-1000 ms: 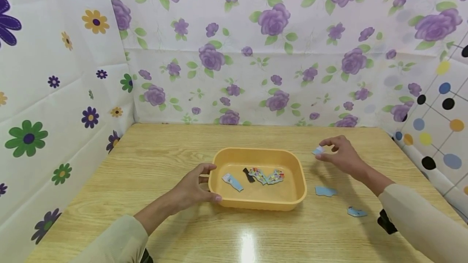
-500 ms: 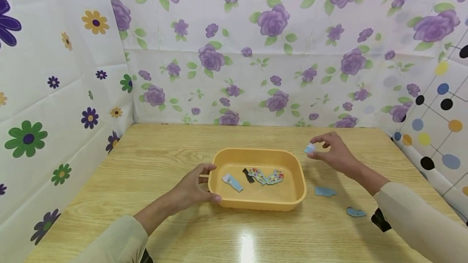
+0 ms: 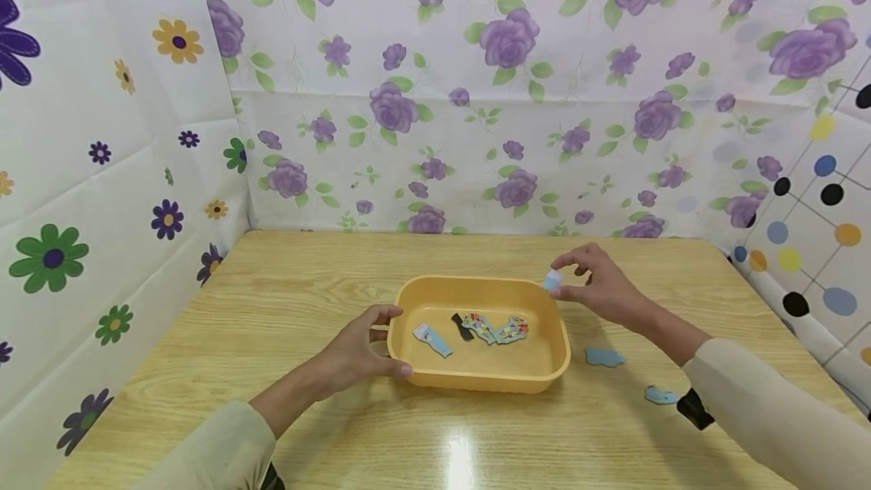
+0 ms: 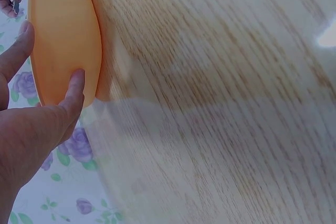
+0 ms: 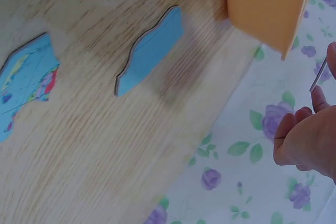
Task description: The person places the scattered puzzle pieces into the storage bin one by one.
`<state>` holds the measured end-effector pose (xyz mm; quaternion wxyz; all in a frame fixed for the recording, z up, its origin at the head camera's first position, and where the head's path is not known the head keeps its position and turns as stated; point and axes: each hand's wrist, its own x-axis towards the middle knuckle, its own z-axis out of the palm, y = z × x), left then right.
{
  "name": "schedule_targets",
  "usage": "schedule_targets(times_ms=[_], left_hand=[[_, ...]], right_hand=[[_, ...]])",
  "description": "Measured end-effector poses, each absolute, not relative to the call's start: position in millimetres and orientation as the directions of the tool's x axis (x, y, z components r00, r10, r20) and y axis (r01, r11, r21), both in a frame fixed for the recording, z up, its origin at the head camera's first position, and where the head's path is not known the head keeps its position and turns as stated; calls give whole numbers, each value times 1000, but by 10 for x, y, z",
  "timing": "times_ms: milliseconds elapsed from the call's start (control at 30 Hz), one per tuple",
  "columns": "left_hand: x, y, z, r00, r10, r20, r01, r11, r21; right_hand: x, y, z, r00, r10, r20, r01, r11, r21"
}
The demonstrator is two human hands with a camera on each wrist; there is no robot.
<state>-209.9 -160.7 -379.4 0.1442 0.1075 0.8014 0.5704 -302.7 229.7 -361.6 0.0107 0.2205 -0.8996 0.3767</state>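
My left hand (image 3: pixel 357 346) holds the left end of a yellow-orange plastic tray (image 3: pixel 476 382), thumb at the near corner and a finger at the rim. In the left wrist view, its fingers press against the tray wall (image 4: pixel 63 35). Between thumb and forefinger, my right hand (image 3: pixel 599 289) pinches a small light-blue and white puzzle piece (image 3: pixel 553 280), overlapping the tray's far right corner in the head view. Inside the tray lie a light-blue piece (image 3: pixel 434 340), a dark strip-like piece (image 3: pixel 462 327) and two multicoloured pieces (image 3: pixel 479 328).
Right of the tray, a plain blue puzzle piece (image 5: pixel 149 51) lies on the wooden table (image 3: pixel 306 271). Nearer the right sleeve is another blue piece with a coloured print (image 5: pixel 31 80). Flower-patterned sheeting (image 3: pixel 422 112) stands behind the table and along its left.
My right hand has moved left with the pinched puzzle piece, from beside the tray to its far right corner. The left hand and the tray have stayed put.
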Motion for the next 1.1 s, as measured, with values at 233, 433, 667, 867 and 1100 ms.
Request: schedule_targets(times_ms=[233,433,667,867,1100], left_hand=[[-2097,-1607,-3797,-934,341,-106,10,323,946],[-2094,-1606,-3795,-937,333,-109,7,329,944],[-2095,-1607,-3797,-937,333,-109,5,323,946],[-2099,-1611,-3807,-938,330,-109,5,328,945],[-2103,-1609,-3807,-939,325,-111,2,328,945]], right_hand=[[-2985,2144,-3552,-875,-460,150,-423,576,-700],[-2930,2010,-3499,-833,-542,109,-447,544,-710],[-2907,1842,-3559,-800,-596,72,-452,518,-727],[-2877,1673,-3579,-760,-648,45,-473,504,-723],[-2828,1526,-3549,-712,-702,6,-502,503,-704]])
